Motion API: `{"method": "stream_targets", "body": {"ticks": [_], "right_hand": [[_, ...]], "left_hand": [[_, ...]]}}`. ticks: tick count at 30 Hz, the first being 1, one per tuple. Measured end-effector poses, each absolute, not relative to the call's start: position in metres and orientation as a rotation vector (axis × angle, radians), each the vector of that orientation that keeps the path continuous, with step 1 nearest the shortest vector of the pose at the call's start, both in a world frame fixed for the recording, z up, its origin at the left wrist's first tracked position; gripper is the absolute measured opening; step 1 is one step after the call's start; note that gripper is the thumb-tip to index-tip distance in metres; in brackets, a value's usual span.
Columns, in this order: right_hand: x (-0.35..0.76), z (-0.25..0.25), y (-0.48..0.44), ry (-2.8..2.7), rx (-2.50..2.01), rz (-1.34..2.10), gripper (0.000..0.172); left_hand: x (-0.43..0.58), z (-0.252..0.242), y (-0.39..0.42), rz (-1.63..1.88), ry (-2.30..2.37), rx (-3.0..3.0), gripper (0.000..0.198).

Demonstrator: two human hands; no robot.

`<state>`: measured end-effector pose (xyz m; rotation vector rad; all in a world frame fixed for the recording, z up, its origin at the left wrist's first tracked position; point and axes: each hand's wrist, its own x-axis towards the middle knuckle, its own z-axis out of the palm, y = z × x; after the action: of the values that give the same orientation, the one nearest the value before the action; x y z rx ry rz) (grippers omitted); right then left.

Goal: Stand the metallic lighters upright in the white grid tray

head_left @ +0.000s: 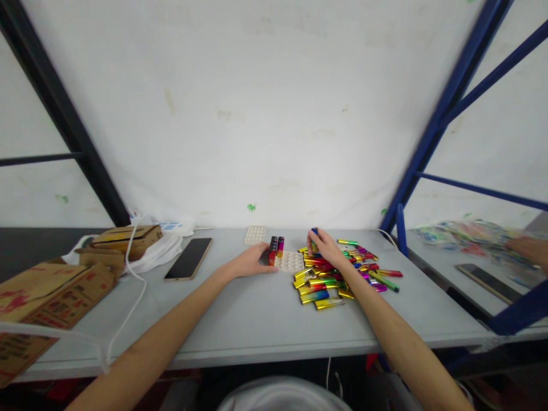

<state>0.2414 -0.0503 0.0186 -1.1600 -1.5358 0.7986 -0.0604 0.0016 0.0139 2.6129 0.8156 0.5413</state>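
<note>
A white tray (291, 261) with rows of round-cornered cells lies on the grey table, several lighters (273, 251) with dark tops standing upright at its left end. My left hand (252, 261) is wrapped round that end, thumb at the near side and fingers at the far side, beside the standing lighters. To the right of the tray, my right hand (326, 246) pinches a blue-topped lighter (314, 241), held upright above the table. Beneath and around my right wrist spreads a loose pile of shiny lighters (319, 282) in gold, red, green and purple.
Behind my left hand lies a second white tray (255, 234). A phone (189, 260), cardboard boxes (55, 291) and a white cable (128, 251) occupy the left side. Blue frame posts (428, 142) stand at right; beyond them are another person's blurred hand (528, 249) and another phone (488, 282).
</note>
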Motion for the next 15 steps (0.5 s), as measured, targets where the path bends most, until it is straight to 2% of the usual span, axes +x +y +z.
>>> {"method": "stream_targets", "body": {"ticks": [5, 10, 15], "right_hand": [[0.225, 0.025, -0.056, -1.4, -1.071, 0.996, 0.057], [0.217, 0.033, -0.059, -1.281, -1.11, 1.055, 0.07], [0.209, 0.026, -0.059, -1.152, -1.245, 1.049, 0.061]], "left_hand": [[-0.06, 0.014, 0.002, 0.54, 0.808, 2.613, 0.066], [-0.06, 0.017, -0.001, 0.563, 0.813, 2.612, 0.061], [-0.06, 0.018, -0.002, 0.565, 0.826, 2.601, 0.062]]}}
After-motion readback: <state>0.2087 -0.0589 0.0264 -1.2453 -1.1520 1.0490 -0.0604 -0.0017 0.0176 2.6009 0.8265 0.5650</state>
